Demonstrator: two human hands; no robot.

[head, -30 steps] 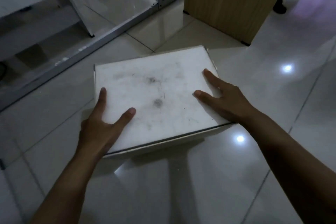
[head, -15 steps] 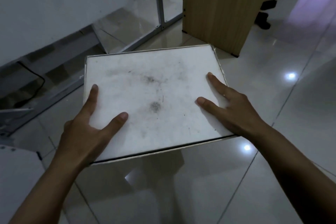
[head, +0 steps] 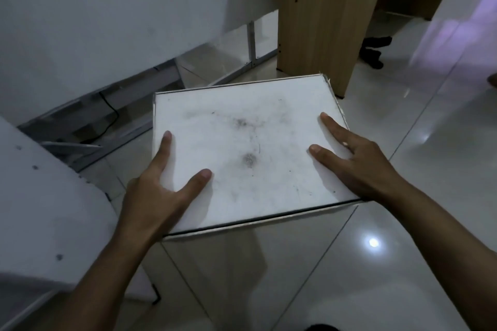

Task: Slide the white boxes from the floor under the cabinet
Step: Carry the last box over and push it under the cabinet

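Gripping a soiled white box above the tiled floor

Left hand (head: 158, 193) and right hand (head: 357, 166) clamp the white box (head: 247, 150) at its near corners, thumbs and forefingers spread on the smudged lid. The box sits near the wooden cabinet panel (head: 322, 16), just in front of it, over the glossy floor (head: 376, 263).
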